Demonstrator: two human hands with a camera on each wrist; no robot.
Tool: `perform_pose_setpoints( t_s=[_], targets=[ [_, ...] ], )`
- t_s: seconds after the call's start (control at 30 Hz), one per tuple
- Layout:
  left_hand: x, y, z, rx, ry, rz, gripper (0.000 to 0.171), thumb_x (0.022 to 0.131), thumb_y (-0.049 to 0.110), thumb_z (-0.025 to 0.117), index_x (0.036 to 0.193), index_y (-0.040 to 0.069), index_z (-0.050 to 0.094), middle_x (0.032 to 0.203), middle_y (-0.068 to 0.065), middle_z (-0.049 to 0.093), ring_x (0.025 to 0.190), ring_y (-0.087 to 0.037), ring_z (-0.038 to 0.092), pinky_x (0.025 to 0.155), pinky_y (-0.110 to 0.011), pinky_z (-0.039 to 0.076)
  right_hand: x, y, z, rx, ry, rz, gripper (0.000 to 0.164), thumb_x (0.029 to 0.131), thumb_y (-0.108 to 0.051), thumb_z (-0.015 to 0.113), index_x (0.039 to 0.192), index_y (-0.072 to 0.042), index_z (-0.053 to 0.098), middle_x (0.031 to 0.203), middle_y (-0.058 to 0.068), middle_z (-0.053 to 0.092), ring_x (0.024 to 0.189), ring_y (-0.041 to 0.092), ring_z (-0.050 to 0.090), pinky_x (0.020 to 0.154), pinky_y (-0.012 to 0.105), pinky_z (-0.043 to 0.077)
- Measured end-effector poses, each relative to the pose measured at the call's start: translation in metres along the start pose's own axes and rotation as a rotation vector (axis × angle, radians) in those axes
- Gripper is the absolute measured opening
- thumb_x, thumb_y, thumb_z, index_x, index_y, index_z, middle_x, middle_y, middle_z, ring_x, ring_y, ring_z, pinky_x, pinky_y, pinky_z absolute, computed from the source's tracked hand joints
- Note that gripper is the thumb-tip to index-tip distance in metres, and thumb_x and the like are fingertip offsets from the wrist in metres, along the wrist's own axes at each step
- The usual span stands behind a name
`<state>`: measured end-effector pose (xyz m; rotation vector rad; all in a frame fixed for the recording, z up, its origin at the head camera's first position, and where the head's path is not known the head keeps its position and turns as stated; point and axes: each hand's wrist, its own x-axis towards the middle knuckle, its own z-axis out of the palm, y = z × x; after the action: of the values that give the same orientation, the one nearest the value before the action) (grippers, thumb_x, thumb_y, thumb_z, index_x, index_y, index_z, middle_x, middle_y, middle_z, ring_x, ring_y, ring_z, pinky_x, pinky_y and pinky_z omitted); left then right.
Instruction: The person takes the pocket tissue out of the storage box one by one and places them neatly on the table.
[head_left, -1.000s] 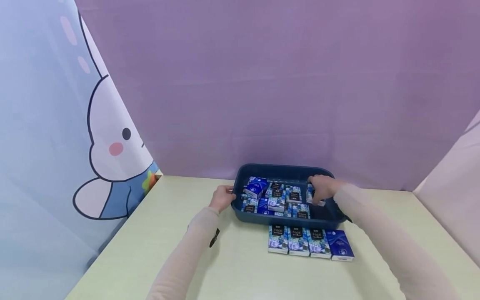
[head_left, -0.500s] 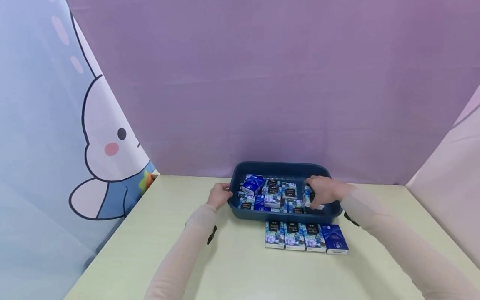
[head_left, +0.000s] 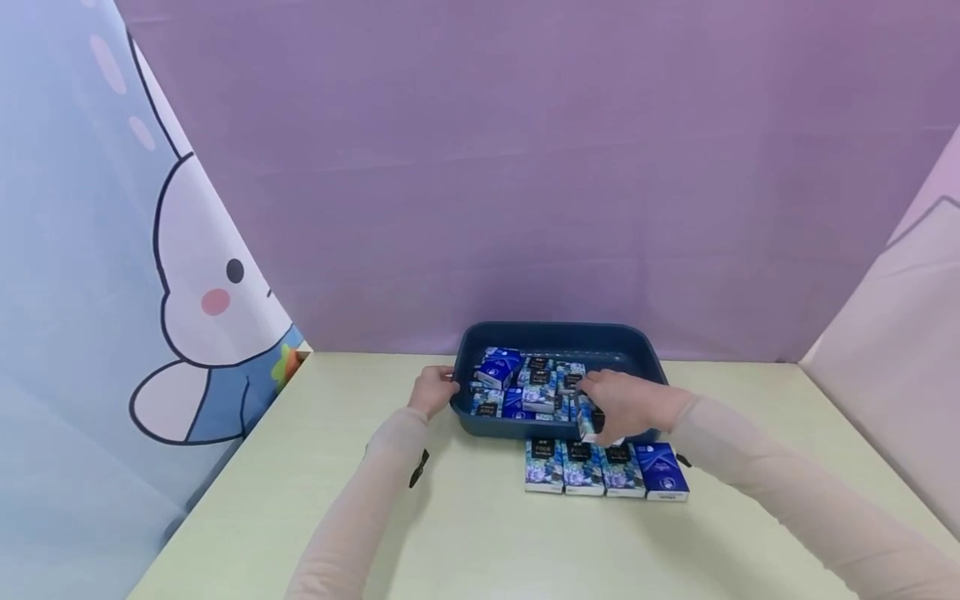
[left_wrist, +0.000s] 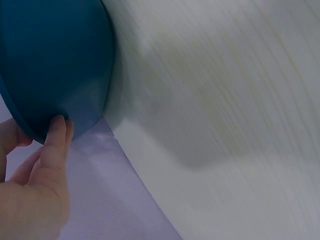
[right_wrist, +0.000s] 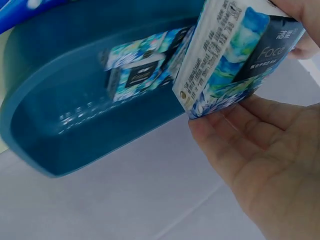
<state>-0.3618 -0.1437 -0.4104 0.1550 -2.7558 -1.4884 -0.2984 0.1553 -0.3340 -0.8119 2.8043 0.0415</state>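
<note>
My left hand (head_left: 432,390) pinches the left rim of a dark blue plastic tub (head_left: 487,427); in the left wrist view, fingers (left_wrist: 54,140) lie against the tub's outer wall. With my right hand (head_left: 628,404) I grip a floral blue tissue pack (head_left: 587,425) above the tub's front rim. The right wrist view shows this pack (right_wrist: 240,60) tilted between thumb and fingers, its black "Face" label visible. Several floral packs (head_left: 538,392) lie heaped in the tub's left part, with a plain blue pack (head_left: 498,367) on top.
In front of the tub, three floral tissue packs (head_left: 582,468) and a plain blue one (head_left: 662,473) lie side by side on the pale table (head_left: 480,533). A purple cloth (head_left: 480,183) hangs behind the tub. On the left hangs a cartoon-printed curtain (head_left: 217,283).
My right hand has lifted the floral tissue pack from the tub's right side and brought it left and toward the front rim. My left hand still holds the tub's rim.
</note>
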Motion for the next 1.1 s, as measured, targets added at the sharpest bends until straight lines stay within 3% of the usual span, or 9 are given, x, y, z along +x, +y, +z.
perform_pose_setpoints(
  t_s=[0.63, 0.87, 1.1],
  targets=[
    [0.0, -0.001, -0.002, 0.002, -0.008, 0.001, 0.042, 0.085, 0.004, 0.053, 0.126, -0.001, 0.053, 0.114, -0.021, 0.062, 0.103, -0.03, 0.062, 0.088, -0.04, 0.051, -0.004, -0.055, 0.01, -0.006, 0.043, -0.117, 0.083, 0.075, -0.051, 0.066, 0.138, -0.004, 0.039, 0.143, 0.013, 0.039, 0.133, 0.03, 0.035, 0.108, 0.045, 0.033],
    [0.0, -0.001, -0.003, 0.001, -0.01, 0.003, 0.043, 0.084, 0.003, 0.052, 0.127, -0.001, 0.052, 0.114, -0.022, 0.062, 0.103, -0.031, 0.062, 0.089, -0.04, 0.05, 0.006, -0.075, 0.014, -0.02, 0.068, -0.202, 0.084, 0.075, -0.055, 0.064, 0.137, -0.004, 0.041, 0.14, 0.011, 0.043, 0.129, 0.028, 0.039, 0.106, 0.041, 0.035],
    [0.0, -0.002, -0.001, 0.011, -0.015, 0.006, 0.042, 0.084, 0.003, 0.052, 0.126, -0.002, 0.052, 0.114, -0.022, 0.062, 0.103, -0.031, 0.062, 0.089, -0.04, 0.05, 0.021, -0.093, 0.022, -0.008, 0.073, -0.229, 0.083, 0.073, -0.056, 0.065, 0.135, -0.007, 0.043, 0.136, 0.009, 0.047, 0.124, 0.024, 0.044, 0.104, 0.038, 0.039]
  ],
)
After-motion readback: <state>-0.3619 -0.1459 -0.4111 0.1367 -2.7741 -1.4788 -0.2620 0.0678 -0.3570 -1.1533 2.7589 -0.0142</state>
